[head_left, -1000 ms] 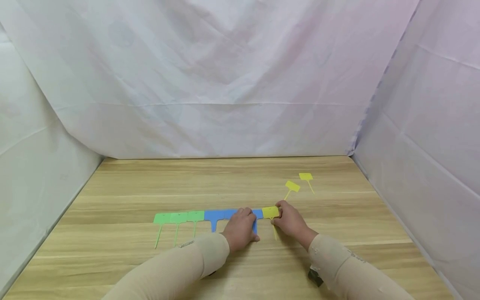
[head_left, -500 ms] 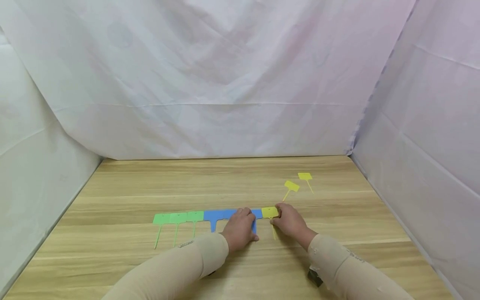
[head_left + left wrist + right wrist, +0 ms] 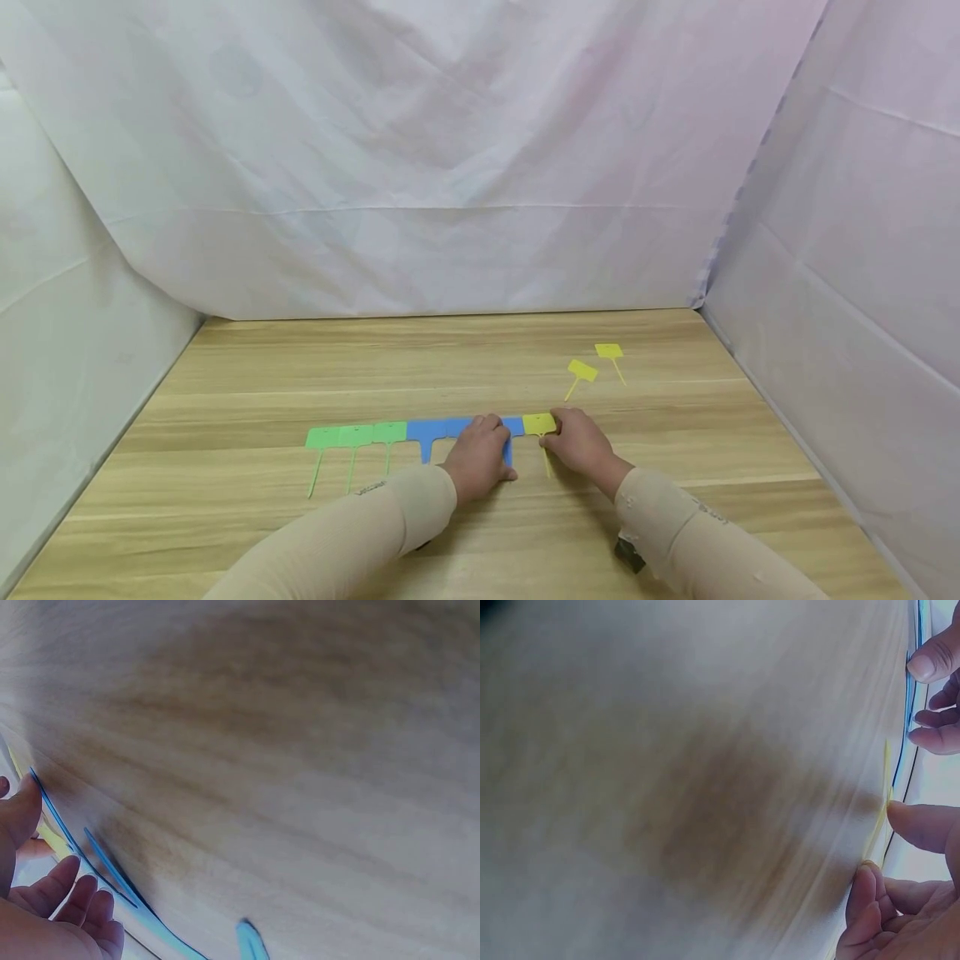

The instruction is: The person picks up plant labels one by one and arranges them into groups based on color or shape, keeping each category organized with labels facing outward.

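In the head view, my left hand rests over the right part of the blue T-shaped plant labels, fingertips at a blue head and thumb by its stem. The left wrist view has these fingers loosely bent against the blue label. Just right of it, my right hand pinches a yellow T-shaped plant label by its right end, between thumb and forefinger. Its head meets the blue row. Green plant labels continue the row on the left, stems toward me. My left hand hides part of the blue labels.
Two loose yellow labels, a tilted one and another, lie farther back on the right of the wooden table. White cloth hangs behind and on both sides. A dark object sits under my right sleeve.
Both hands keep nearly the same places, with the right still pinching the yellow label at the row's end. The whole view shifts slightly; the labels stay put.
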Available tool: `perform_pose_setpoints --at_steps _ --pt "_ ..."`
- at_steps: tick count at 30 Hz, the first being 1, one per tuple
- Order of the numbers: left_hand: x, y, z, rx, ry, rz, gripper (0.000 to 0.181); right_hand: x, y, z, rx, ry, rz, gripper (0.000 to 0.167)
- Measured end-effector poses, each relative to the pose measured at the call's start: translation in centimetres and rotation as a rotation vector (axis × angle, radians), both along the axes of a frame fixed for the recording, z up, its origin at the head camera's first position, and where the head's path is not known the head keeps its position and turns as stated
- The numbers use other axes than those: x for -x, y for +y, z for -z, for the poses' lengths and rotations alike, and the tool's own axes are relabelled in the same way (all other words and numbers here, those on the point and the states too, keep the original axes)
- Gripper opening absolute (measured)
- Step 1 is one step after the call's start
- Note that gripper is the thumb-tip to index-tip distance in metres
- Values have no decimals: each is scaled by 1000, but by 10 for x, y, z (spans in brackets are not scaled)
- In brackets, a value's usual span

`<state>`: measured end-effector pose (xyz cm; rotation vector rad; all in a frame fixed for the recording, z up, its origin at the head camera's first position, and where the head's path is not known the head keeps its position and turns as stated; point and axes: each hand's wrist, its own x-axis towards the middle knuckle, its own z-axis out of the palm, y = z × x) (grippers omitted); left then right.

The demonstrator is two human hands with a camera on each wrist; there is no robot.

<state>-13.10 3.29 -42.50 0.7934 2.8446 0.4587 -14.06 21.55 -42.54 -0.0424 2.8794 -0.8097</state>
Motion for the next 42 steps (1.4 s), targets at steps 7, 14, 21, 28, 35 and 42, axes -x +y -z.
perform_pose_setpoints --at_steps 7,14,21,28,35,42 --pt "0 -1 1 -2 -6 -6 45 1 0 2 1 -10 -2 17" --pt "2 -1 3 -3 -7 -11 46 3 -2 3 -8 -22 -11 16" --pt "4 -1 4 7 -7 -13 47 4 -2 3 -4 -26 -10 17" --pt "2 -3 3 -14 12 0 46 6 -1 5 -12 -23 -14 14" --pt "2 -4 3 -11 24 19 45 6 0 5 -23 -39 -19 43" --pt "1 -5 1 -28 23 15 46 7 1 6 -22 -37 -28 46"
